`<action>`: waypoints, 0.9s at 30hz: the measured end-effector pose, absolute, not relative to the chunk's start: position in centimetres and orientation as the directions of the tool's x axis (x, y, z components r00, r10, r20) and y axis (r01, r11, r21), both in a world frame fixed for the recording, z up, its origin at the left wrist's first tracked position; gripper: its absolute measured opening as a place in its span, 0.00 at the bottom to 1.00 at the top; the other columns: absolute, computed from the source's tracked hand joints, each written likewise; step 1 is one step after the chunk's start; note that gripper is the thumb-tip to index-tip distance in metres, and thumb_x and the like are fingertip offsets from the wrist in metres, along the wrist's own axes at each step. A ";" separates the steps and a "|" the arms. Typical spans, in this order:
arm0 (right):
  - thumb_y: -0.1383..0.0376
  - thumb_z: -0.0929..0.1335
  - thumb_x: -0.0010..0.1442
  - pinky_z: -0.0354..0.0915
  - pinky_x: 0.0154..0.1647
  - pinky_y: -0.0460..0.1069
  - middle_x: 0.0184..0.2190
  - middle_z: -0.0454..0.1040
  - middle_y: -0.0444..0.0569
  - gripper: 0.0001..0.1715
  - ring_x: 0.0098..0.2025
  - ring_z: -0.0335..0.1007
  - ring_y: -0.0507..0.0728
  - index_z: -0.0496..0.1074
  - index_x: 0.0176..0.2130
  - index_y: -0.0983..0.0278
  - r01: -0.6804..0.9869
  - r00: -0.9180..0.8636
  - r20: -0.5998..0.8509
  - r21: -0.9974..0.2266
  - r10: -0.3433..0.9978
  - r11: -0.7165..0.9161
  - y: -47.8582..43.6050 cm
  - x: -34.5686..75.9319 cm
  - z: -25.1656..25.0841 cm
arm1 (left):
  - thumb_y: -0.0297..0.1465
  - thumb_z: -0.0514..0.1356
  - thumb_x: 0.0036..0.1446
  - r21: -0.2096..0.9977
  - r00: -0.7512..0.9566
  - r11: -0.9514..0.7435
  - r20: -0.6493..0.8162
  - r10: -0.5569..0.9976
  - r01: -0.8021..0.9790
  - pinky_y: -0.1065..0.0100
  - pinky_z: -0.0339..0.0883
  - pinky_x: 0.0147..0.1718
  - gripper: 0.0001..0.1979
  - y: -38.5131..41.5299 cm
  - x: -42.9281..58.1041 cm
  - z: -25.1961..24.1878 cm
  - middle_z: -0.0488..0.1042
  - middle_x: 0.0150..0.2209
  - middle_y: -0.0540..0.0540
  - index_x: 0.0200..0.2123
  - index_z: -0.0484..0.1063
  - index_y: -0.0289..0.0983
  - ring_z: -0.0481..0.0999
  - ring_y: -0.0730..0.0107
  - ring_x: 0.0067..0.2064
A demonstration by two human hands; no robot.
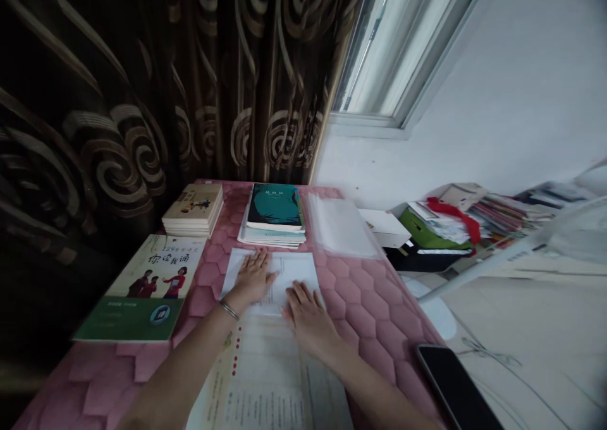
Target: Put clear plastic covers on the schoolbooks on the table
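Both hands are down on the paper here: the person's left hand [257, 278] lies palm-down on the white printed sheet [298, 265], its fingers out flat and a little apart, while the right hand [308, 319] rests over the sheet's near right corner, flat too, fingers slightly parted, neither one pinching anything. That sheet sits mid-counter, right at the far end of a pale printed page with a row of red dots [270, 379]; which overlaps which, it's hard to tell. Under it all, the counter covered in pink hexagon-patterned cloth [363, 307]. Just beyond the sheet stands a stack of books topped by a teal-and-black cover [275, 205], with clear plastic sleeves [344, 224] to its right. Over on the left, a green-and-cream book [137, 294] lies near a stack of small beige books [194, 207], and at the near right edge, a black smartphone [459, 386].
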State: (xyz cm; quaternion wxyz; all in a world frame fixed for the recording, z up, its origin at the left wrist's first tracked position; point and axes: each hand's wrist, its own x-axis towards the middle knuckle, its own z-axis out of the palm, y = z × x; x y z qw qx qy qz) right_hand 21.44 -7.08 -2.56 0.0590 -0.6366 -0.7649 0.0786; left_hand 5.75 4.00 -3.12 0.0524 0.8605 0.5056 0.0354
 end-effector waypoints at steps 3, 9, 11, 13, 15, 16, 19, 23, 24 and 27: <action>0.52 0.53 0.70 0.43 0.69 0.61 0.68 0.52 0.61 0.36 0.71 0.40 0.65 0.57 0.66 0.73 0.949 -0.170 0.041 -0.261 0.985 0.175 -3.7 18.8 -1.4 | 0.37 0.46 0.64 0.104 0.477 -0.470 -0.069 0.876 0.877 0.54 0.37 0.67 0.33 4.1 5.9 -2.8 0.45 0.71 0.39 0.69 0.47 0.31 0.44 0.59 0.71; 0.52 0.51 0.70 0.37 0.70 0.61 0.70 0.46 0.56 0.37 0.72 0.36 0.61 0.47 0.69 0.71 0.929 -0.144 -0.024 -0.348 0.989 0.127 2.2 16.8 -1.4 | 0.36 0.47 0.63 0.098 0.496 -0.492 -0.017 0.868 0.865 0.53 0.37 0.67 0.33 3.9 5.8 -2.8 0.50 0.70 0.40 0.69 0.47 0.36 0.46 0.58 0.70; 0.51 0.51 0.70 0.35 0.69 0.61 0.69 0.47 0.59 0.39 0.72 0.36 0.61 0.49 0.68 0.73 0.947 -0.111 -0.048 -0.309 0.993 0.091 2.4 17.5 -1.9 | 0.35 0.46 0.64 0.103 0.477 -0.475 0.007 0.879 0.874 0.53 0.38 0.67 0.31 3.9 5.8 -2.9 0.49 0.70 0.39 0.69 0.48 0.33 0.47 0.58 0.70; 0.50 0.51 0.70 0.36 0.69 0.61 0.69 0.46 0.63 0.40 0.72 0.36 0.63 0.49 0.68 0.76 0.967 -0.058 -0.064 -0.253 0.996 0.041 2.1 18.6 -2.2 | 0.37 0.44 0.64 0.112 0.438 -0.438 0.029 0.898 0.892 0.53 0.38 0.67 0.32 3.9 5.8 -3.1 0.48 0.70 0.37 0.68 0.49 0.30 0.48 0.58 0.70; 0.50 0.51 0.69 0.36 0.69 0.61 0.69 0.44 0.64 0.42 0.72 0.36 0.64 0.47 0.68 0.78 0.981 0.002 -0.062 -0.195 0.998 -0.014 1.7 19.9 -2.4 | 0.41 0.44 0.64 0.113 0.385 -0.386 0.034 0.922 0.916 0.50 0.37 0.67 0.34 4.0 5.8 -3.0 0.47 0.70 0.34 0.68 0.49 0.27 0.48 0.56 0.70; 0.50 0.51 0.69 0.36 0.69 0.62 0.69 0.43 0.65 0.42 0.72 0.36 0.64 0.47 0.68 0.79 0.985 0.035 -0.061 -0.169 0.998 -0.045 1.5 20.5 -2.4 | 0.43 0.44 0.64 0.110 0.355 -0.356 0.028 0.934 0.928 0.49 0.37 0.66 0.35 4.1 5.6 -3.0 0.47 0.70 0.33 0.68 0.49 0.26 0.48 0.55 0.70; 0.50 0.52 0.69 0.34 0.69 0.62 0.69 0.43 0.66 0.44 0.71 0.38 0.65 0.46 0.68 0.81 0.982 0.129 -0.069 -0.130 0.989 -0.137 1.4 21.9 -2.5 | 0.45 0.44 0.64 0.097 0.264 -0.264 0.010 0.964 0.960 0.47 0.38 0.66 0.37 4.2 4.9 -2.7 0.46 0.70 0.32 0.68 0.48 0.26 0.48 0.53 0.70; 0.50 0.51 0.68 0.32 0.69 0.62 0.69 0.46 0.67 0.44 0.71 0.38 0.66 0.46 0.67 0.82 0.974 0.180 -0.069 -0.124 0.981 -0.187 1.6 22.3 -2.8 | 0.46 0.42 0.65 0.073 0.164 -0.164 -0.002 0.986 0.984 0.45 0.39 0.65 0.37 4.4 3.8 -2.6 0.46 0.69 0.30 0.68 0.48 0.25 0.48 0.51 0.70; 0.50 0.51 0.68 0.32 0.69 0.62 0.68 0.46 0.67 0.44 0.71 0.39 0.66 0.46 0.67 0.82 0.973 0.189 -0.065 -0.118 0.980 -0.196 1.7 22.3 -2.9 | 0.46 0.42 0.65 0.071 0.149 -0.148 -0.004 0.989 0.986 0.45 0.39 0.65 0.37 4.4 3.6 -2.6 0.46 0.69 0.30 0.68 0.48 0.25 0.48 0.51 0.70; 0.50 0.51 0.68 0.31 0.68 0.62 0.68 0.46 0.70 0.45 0.71 0.40 0.67 0.45 0.67 0.85 0.966 0.237 -0.056 -0.097 0.970 -0.242 1.9 22.0 -3.3 | 0.47 0.42 0.64 0.075 0.114 -0.113 -0.008 0.993 0.991 0.46 0.39 0.65 0.38 4.3 3.5 -2.5 0.47 0.69 0.29 0.67 0.49 0.24 0.48 0.50 0.70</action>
